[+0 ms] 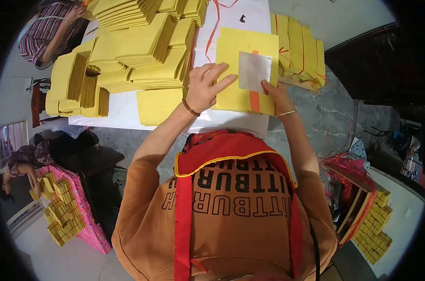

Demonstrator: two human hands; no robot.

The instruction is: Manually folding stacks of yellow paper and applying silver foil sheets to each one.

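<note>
A yellow paper sheet or thin stack (226,98) lies in front of me on the white-covered table (123,122). It bears an orange stripe (254,101) and a shiny silver square (253,70). My left hand (206,86) rests at the sheet's left edge, fingers apart, with the thumb stretched toward the silver square. At the right edge, my right hand (279,97) grips the yellow paper, its thumb by the square's lower right corner. The fingers underneath are hidden, so I cannot tell how many sheets it pinches.
Tall stacks of folded yellow paper (142,47) fill the table's left side. Red string (213,35) runs along the table. Tied yellow bundles (299,49) stand at the right. Another person's arm (57,40) shows at far left; a pink-covered table (88,210) holds more bundles.
</note>
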